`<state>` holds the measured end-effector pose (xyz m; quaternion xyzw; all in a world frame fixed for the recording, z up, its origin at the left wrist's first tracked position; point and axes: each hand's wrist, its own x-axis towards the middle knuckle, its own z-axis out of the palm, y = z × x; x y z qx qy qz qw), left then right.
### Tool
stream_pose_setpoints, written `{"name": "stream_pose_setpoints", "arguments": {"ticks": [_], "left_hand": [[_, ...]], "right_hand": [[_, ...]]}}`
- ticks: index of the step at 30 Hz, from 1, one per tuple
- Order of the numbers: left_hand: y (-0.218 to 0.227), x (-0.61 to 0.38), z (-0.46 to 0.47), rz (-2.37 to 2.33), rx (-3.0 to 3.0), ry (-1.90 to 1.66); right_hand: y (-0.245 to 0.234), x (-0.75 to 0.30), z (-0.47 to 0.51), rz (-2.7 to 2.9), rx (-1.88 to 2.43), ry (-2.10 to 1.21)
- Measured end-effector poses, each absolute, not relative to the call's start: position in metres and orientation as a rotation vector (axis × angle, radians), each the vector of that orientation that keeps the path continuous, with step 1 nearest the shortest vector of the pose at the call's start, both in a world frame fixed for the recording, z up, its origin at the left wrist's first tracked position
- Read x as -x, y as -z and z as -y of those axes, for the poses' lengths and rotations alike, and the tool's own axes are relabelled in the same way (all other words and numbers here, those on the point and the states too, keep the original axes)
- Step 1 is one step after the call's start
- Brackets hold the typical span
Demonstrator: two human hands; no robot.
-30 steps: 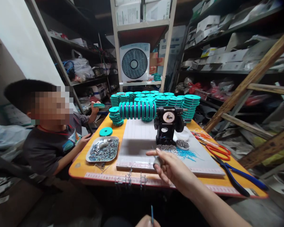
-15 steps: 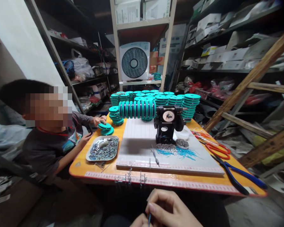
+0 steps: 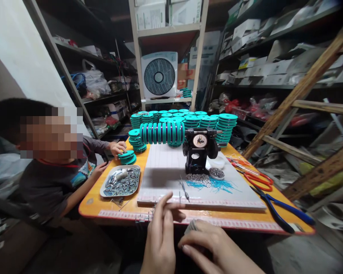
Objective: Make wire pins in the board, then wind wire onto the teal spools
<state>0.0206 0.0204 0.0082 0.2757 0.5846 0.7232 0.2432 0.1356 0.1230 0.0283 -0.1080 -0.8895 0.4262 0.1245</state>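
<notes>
My left hand [image 3: 162, 236] is raised at the table's front edge, its fingers stretched out and nothing visible in them. Beside it, my right hand [image 3: 214, 245] has its fingers curled and pressed together; whatever they hold is hidden. A greyish covering [image 3: 191, 227] shows at its fingertips. Past my left fingers, a small grey metal swivel-like piece with thin wires [image 3: 185, 191] lies on the white board [image 3: 157, 179]. Small metal pieces [image 3: 143, 218] stick out at the table edge, partly behind my left hand.
A black winding machine [image 3: 196, 156] carries a row of teal spools [image 3: 162, 133]. Behind stand stacked spools [image 3: 226, 127]. A tray of metal pieces [image 3: 135, 186] is at left, near a co-worker's hand [image 3: 117, 148] on teal spools. Blue-handled pliers [image 3: 288, 209] and red-handled scissors [image 3: 258, 179] lie right.
My hands were together, pinching a thin blue strand. The left has come apart and up, fingers opened; the right stays curled. The view has shifted slightly, and the co-worker's hand rests on the spools.
</notes>
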Motion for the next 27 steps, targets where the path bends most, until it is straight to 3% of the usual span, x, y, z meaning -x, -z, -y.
{"name": "stream_pose_setpoints", "arguments": {"ticks": [4, 9, 12, 16, 27], "left_hand": [[-0.026, -0.003, -0.053, -1.154, -0.686, -1.773], [-0.019, 0.003, -0.064, -1.197, -0.738, -1.716], [-0.019, -0.001, -0.058, -1.300, -0.785, -1.736], [-0.016, -0.013, -0.043, -1.497, -0.820, -1.766], [0.009, -0.028, -0.022, -0.959, -0.304, -1.695]], "right_hand": [[-0.047, -0.122, -0.156, 2.462, 0.463, -1.247], [-0.070, -0.084, -0.185, 1.903, 0.550, -2.181], [-0.073, -0.063, -0.182, 1.807, 0.493, -2.421], [-0.072, -0.049, -0.173, 1.529, 0.515, -2.494], [-0.070, -0.049, -0.176, 1.365, 0.537, -2.538]]}}
